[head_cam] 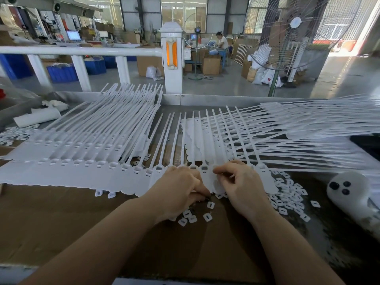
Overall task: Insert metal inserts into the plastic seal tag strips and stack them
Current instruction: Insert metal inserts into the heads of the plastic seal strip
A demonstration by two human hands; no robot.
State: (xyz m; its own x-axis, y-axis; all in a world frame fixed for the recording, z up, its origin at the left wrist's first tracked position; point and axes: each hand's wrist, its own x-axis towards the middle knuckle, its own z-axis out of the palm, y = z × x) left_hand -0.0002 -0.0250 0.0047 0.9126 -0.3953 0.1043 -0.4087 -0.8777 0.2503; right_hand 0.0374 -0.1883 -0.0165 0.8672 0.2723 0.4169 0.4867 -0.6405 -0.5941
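Note:
A row of white plastic seal tag strips (107, 171) lies fanned across the brown cardboard, tails pointing away from me. Some sockets near the middle hold dark metal inserts (204, 168). My left hand (178, 190) rests curled at the near edge of the strips, its fingertips pinching something small and dark. My right hand (240, 182) lies over the strip heads just right of it, its fingers curled and pinching at a socket. Small white square caps (287, 199) are scattered on the board to the right and below my hands (207, 217).
A stack of strips (320, 118) fans out at the right; another pile (115, 112) lies behind left. A white rounded device (347, 190) lies at right. A white railing post (172, 58) and a standing fan (287, 38) are beyond the bench.

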